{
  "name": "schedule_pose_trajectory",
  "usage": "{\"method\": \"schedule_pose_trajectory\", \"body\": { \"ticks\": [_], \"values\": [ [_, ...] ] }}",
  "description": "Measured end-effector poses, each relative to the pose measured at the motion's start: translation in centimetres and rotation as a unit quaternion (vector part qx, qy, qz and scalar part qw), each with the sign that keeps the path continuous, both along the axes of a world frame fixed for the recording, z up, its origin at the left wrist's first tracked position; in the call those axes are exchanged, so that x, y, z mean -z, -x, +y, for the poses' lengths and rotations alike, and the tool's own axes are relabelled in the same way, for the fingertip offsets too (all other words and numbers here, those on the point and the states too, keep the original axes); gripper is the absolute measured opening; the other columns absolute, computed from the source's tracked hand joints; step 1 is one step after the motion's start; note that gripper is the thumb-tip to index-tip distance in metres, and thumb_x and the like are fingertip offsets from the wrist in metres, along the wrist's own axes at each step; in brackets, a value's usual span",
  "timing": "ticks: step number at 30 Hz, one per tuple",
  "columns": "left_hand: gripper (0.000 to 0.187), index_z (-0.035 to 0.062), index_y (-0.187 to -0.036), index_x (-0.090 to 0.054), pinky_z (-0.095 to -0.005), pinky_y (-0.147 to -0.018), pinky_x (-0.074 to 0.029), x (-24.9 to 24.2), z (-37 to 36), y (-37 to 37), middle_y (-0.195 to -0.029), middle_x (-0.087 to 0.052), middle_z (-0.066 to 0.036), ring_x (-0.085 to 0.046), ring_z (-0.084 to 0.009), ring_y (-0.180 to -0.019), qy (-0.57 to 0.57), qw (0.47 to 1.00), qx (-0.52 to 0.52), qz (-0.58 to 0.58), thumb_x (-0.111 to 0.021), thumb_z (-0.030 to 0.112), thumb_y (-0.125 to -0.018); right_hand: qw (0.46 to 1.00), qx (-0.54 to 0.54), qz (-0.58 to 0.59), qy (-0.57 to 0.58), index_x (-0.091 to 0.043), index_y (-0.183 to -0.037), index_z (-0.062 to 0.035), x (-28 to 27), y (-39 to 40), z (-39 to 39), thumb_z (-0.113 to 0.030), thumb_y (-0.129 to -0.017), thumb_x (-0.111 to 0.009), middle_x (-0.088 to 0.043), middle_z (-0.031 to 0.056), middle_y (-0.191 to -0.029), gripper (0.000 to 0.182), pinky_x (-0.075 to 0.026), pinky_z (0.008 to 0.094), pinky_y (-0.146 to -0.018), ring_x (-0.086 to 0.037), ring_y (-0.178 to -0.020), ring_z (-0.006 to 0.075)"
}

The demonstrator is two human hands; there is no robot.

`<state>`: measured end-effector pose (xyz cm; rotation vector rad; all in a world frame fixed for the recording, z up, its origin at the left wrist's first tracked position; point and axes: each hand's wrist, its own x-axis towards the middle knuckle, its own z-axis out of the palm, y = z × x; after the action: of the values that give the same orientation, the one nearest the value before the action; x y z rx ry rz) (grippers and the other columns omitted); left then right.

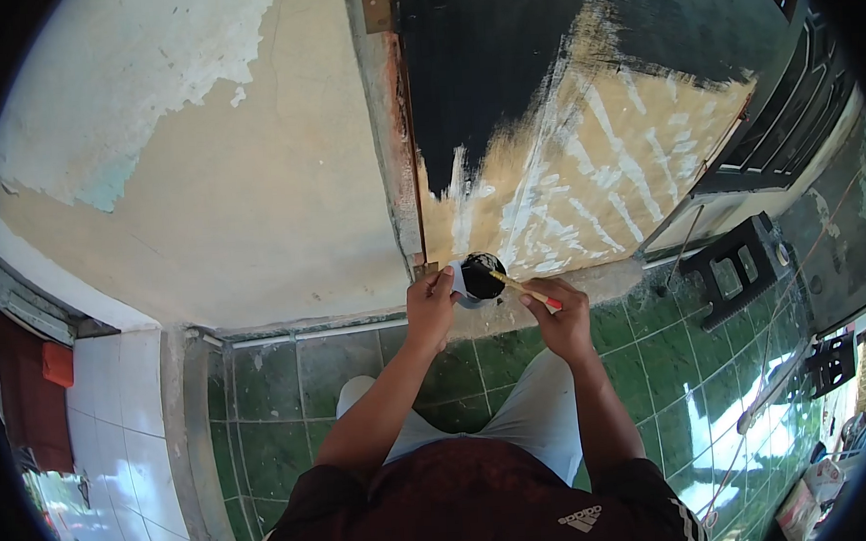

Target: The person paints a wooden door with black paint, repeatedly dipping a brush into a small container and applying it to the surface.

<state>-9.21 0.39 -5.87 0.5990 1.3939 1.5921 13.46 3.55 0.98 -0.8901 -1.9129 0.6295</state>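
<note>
My left hand [429, 313] is wrapped round a small container of black paint [482, 278], with its thumb over a pale part of the rim. Between the fingers of my right hand [561, 318] is a paintbrush [522, 286] with a yellowish handle and a red end. The brush's far end reaches the mouth of the container; its bristles cannot be made out. Just beyond both hands stands a wooden door panel [585, 179], black in its upper part and tan with white streaks lower down.
A cracked beige wall [272, 181] with peeling patches rises on the left. Green floor tiles [272, 377] lie under me. A dark plastic step stool [737, 272] stands on the right, near a long stick [768, 400]. A white-tiled ledge [122, 414] is at far left.
</note>
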Motion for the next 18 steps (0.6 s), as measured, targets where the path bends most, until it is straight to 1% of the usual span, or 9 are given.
{"method": "schedule_pose_trajectory", "body": {
  "ticks": [3,4,6,8,11,12,14,16,18],
  "values": [
    [0.032,-0.0036,-0.110,-0.072,-0.0347,-0.091,-0.061,0.7,1.6,-0.1,-0.097,-0.067,-0.003,-0.068,-0.0135,-0.093,-0.040,0.998,-0.009,-0.043,-0.065,0.027,-0.110,1.000,0.017,0.014,0.016,-0.080,-0.111,-0.0012,-1.0,-0.3,1.3,-0.005,-0.089,-0.084,-0.080,0.0183,-0.107,0.023,-0.059,0.0380,-0.087,-0.076,-0.098,0.0317],
    [0.031,-0.0035,-0.110,-0.072,-0.0333,-0.087,-0.060,1.1,2.0,-0.1,-0.097,-0.068,-0.004,-0.067,-0.0127,-0.091,-0.040,0.998,-0.017,-0.043,-0.065,0.027,-0.110,0.999,0.025,0.019,0.021,-0.080,-0.111,-0.0004,-1.4,-0.5,1.8,-0.004,-0.089,-0.084,-0.079,0.0189,-0.108,0.023,-0.058,0.0376,-0.088,-0.077,-0.099,0.0312],
    [0.030,-0.0033,-0.111,-0.072,-0.0306,-0.080,-0.059,2.2,2.4,-0.1,-0.099,-0.071,-0.005,-0.067,-0.0113,-0.089,-0.045,0.998,-0.035,-0.041,-0.066,0.026,-0.109,1.000,0.023,-0.001,-0.015,-0.081,-0.111,-0.0021,-1.2,-1.0,3.6,-0.006,-0.089,-0.084,-0.080,0.0180,-0.109,0.022,-0.059,0.0394,-0.089,-0.076,-0.102,0.0321],
    [0.030,-0.0040,-0.110,-0.072,-0.0308,-0.081,-0.059,3.2,1.9,0.0,-0.099,-0.071,-0.005,-0.067,-0.0123,-0.089,-0.033,0.998,-0.046,-0.031,-0.066,0.026,-0.109,0.997,0.024,-0.026,-0.069,-0.081,-0.108,-0.0034,-0.9,-1.3,5.7,-0.009,-0.090,-0.084,-0.080,0.0163,-0.109,0.020,-0.059,0.0411,-0.088,-0.076,-0.101,0.0327],
    [0.031,-0.0055,-0.110,-0.071,-0.0313,-0.081,-0.059,4.2,0.7,0.6,-0.100,-0.071,-0.006,-0.067,-0.0131,-0.090,-0.021,0.998,-0.050,-0.031,-0.066,0.025,-0.109,0.978,-0.026,-0.148,-0.142,-0.079,-0.105,-0.0073,-1.5,-1.6,9.5,-0.018,-0.091,-0.082,-0.079,0.0128,-0.103,0.018,-0.056,0.0448,-0.084,-0.073,-0.095,0.0338],
    [0.032,-0.0060,-0.110,-0.071,-0.0314,-0.081,-0.059,4.6,0.0,0.8,-0.100,-0.071,-0.007,-0.067,-0.0132,-0.090,-0.015,0.998,-0.051,-0.035,-0.066,0.025,-0.109,0.974,-0.033,-0.161,-0.155,-0.079,-0.104,-0.0077,-2.2,-1.4,10.5,-0.019,-0.091,-0.081,-0.079,0.0123,-0.102,0.017,-0.055,0.0452,-0.084,-0.073,-0.093,0.0342],
    [0.032,-0.0066,-0.110,-0.071,-0.0320,-0.082,-0.059,6.2,-1.1,1.4,-0.101,-0.071,-0.007,-0.067,-0.0141,-0.091,-0.007,0.999,-0.049,-0.024,-0.066,0.025,-0.109,0.964,-0.051,-0.190,-0.180,-0.078,-0.103,-0.0086,-4.0,-1.0,12.9,-0.020,-0.091,-0.080,-0.078,0.0115,-0.098,0.016,-0.054,0.0459,-0.082,-0.072,-0.090,0.0349],
    [0.032,-0.0068,-0.110,-0.071,-0.0327,-0.083,-0.059,7.0,-2.3,2.0,-0.102,-0.070,-0.008,-0.067,-0.0149,-0.091,0.001,0.999,-0.049,-0.021,-0.067,0.025,-0.109,0.952,-0.037,-0.207,-0.224,-0.078,-0.101,-0.0081,-8.8,-0.5,13.6,-0.018,-0.091,-0.080,-0.077,0.0108,-0.095,0.014,-0.053,0.0468,-0.080,-0.071,-0.088,0.0357],
    [0.033,-0.0066,-0.109,-0.070,-0.0335,-0.085,-0.060,7.3,-3.8,2.2,-0.102,-0.069,-0.008,-0.067,-0.0156,-0.091,0.013,0.998,-0.049,-0.027,-0.066,0.026,-0.109,0.945,-0.022,-0.159,-0.285,-0.077,-0.100,-0.0081,-13.4,-0.3,13.4,-0.014,-0.091,-0.080,-0.079,0.0087,-0.101,0.011,-0.053,0.0450,-0.081,-0.073,-0.090,0.0325]
  ]
}}
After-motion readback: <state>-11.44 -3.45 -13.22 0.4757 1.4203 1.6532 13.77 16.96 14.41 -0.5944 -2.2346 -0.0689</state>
